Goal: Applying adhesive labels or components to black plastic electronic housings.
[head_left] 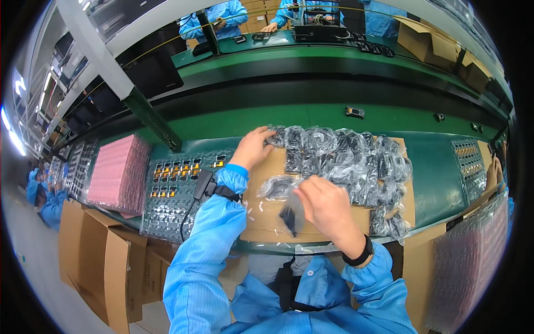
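Clear plastic bags with dark parts inside (356,167) lie in rows on a brown cardboard sheet (256,222). My left hand (255,147) is at the far left end of the top row, its fingers closed on a bagged dark part (275,136). Lower down, my right hand (325,206) pinches the top of a clear plastic bag (291,216), which hangs tilted with something black inside. Just left of that hand a crumpled bag (276,187) rests apart from the rows. What exactly the bags contain is hard to make out through the wrinkled plastic.
At left are a clear tray of small black-and-orange parts (181,178), a stack of pink sheets in trays (118,175) and an open carton (89,245). A similar tray (468,164) sits at right. Behind runs a green belt (261,117); co-workers work beyond it.
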`<state>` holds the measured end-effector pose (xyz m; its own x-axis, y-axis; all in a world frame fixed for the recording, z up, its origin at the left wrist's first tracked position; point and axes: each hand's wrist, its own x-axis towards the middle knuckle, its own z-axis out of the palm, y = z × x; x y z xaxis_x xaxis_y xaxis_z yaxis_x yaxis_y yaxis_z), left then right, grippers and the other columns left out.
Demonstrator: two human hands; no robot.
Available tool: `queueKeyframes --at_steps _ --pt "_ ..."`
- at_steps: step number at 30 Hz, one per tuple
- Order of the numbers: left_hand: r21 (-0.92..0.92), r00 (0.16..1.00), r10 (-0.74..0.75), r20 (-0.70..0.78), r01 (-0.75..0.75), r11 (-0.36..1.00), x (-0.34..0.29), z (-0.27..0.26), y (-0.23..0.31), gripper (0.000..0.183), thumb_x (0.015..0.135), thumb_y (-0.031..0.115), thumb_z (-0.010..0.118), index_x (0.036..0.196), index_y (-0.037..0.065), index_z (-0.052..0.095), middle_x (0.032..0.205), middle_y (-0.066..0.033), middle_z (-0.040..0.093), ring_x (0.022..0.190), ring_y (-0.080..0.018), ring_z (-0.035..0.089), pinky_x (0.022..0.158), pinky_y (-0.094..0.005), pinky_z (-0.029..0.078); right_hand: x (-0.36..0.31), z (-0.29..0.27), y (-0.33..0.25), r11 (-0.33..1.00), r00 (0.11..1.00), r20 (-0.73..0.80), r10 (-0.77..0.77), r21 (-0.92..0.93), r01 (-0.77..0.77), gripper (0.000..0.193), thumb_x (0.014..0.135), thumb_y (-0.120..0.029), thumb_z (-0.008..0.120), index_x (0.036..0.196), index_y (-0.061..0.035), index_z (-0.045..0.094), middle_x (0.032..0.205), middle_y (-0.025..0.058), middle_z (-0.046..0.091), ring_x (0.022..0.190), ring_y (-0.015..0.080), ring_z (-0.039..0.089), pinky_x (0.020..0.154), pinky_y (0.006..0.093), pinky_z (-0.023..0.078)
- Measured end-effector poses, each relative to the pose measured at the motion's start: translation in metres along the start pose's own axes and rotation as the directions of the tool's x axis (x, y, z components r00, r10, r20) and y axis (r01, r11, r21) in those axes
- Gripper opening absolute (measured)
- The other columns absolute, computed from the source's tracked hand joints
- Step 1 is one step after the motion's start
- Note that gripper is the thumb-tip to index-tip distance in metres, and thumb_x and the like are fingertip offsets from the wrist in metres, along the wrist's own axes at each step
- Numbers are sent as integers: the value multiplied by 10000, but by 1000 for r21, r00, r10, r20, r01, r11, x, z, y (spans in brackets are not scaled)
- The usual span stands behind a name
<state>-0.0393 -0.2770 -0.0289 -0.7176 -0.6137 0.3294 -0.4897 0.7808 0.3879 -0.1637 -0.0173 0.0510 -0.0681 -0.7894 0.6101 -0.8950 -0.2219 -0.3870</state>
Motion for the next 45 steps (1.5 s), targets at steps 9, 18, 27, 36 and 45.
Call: queueKeyframes --at_steps 9,18,27,36,45 --pt "91 932 102 -347 -74 993 -14 -9 11 140 871 96 653 985 36 706 1031 -136 708 923 -332 679 807 -411 562 -20 -16 26 903 785 -492 376 386 -190 70 857 41 592 812 24 542 842 126 644 692 227 594 638 308 470" --pt "205 826 233 -514 -145 968 -31 -22 40 106 822 20 694 923 47 717 932 -93 713 805 -300 694 691 -368 563 -77 36 -17 874 930 189 315 324 -362 135 809 -23 603 942 -48 600 708 120 637 565 291 633 503 401 478" --pt "-59 967 154 -202 -169 984 -35 -55 79 125 802 69 771 908 11 737 859 -97 723 738 -209 685 691 -308 525 -41 23 5 919 932 147 331 176 -353 373 881 -275 698 1159 -37 627 852 182 686 708 390 659 607 444 526" --pt "-702 980 -181 79 184 688 -26 -47 93 196 995 177 621 1012 -19 628 838 -18 665 733 -57 576 653 -218 462 28 53 92 646 911 305 276 643 -411 352 853 -264 735 1038 35 709 686 145 682 614 201 650 580 342 485" --pt "-878 849 -523 70 302 372 -28 -43 99 342 1019 286 571 1215 5 562 942 -60 667 808 -128 634 701 -252 494 32 63 86 325 749 301 591 761 -562 224 915 -140 668 912 75 734 727 83 717 615 110 586 590 282 452"
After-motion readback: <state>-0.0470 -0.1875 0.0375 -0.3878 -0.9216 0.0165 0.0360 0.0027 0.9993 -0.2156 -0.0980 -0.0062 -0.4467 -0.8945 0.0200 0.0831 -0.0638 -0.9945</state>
